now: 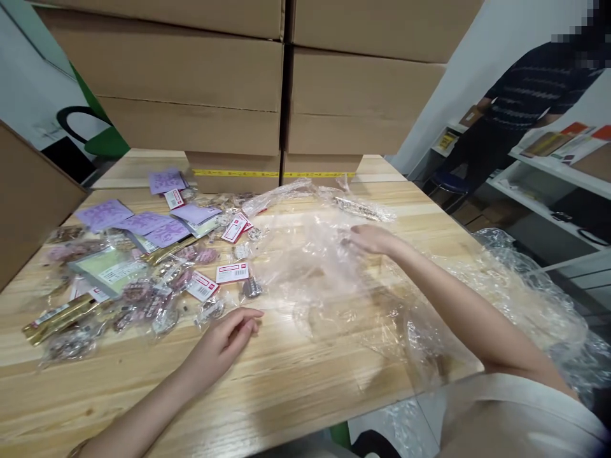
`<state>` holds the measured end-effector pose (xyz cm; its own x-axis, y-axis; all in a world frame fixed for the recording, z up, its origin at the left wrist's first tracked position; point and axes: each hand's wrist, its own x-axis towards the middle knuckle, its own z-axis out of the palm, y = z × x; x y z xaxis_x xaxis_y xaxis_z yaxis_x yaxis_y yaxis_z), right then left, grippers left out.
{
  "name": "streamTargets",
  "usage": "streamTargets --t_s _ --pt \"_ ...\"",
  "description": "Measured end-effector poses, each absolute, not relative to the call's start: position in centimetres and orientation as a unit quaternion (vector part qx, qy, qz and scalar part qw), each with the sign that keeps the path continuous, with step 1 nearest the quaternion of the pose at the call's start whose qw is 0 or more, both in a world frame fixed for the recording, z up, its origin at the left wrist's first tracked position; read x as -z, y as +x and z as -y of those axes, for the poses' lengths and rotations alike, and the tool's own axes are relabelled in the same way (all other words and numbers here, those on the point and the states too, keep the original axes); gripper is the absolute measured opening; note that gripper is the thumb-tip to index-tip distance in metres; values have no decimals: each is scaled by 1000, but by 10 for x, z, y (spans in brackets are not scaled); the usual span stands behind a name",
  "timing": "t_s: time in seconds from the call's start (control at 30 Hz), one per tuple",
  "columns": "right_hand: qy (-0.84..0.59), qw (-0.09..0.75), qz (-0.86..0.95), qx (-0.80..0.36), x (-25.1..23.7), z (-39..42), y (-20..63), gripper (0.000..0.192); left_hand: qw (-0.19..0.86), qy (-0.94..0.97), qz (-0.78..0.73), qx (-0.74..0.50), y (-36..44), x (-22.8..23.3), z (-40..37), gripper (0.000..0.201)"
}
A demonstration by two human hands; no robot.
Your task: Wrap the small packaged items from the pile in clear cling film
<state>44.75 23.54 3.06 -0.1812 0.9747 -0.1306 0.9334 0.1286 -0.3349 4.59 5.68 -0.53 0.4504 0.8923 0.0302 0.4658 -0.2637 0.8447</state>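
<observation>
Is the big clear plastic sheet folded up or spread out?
Spread out: the plastic sheet lies loose and crumpled across the table.

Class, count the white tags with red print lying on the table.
5 that show clearly: one tag by the purple cards, one at the table's middle, one and one nearer, one left. Others may be hidden under packets.
</observation>
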Motion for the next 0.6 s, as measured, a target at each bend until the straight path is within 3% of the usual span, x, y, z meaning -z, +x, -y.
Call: streamTargets --t_s 0.1,0.17,0.27,0.4,0.6 --pt "-707 78 698 -77 -57 -258 474 45 388 765 -440 -266 46 5 -56 23" --pt "-725 67 685 -18 -61 -278 497 62 382 772 -434 -266 47 5 -56 23" --pt "-714 5 699 -40 -44 -298 523 79 376 775 -432 -266 47 4 -57 23" --pt "-714 -9 698 -46 -12 -302 532 66 369 777 -431 -272 47 3 -58 22" --pt "-744 47 665 -43 -2 -304 536 34 373 773 -429 -282 47 5 -58 22"
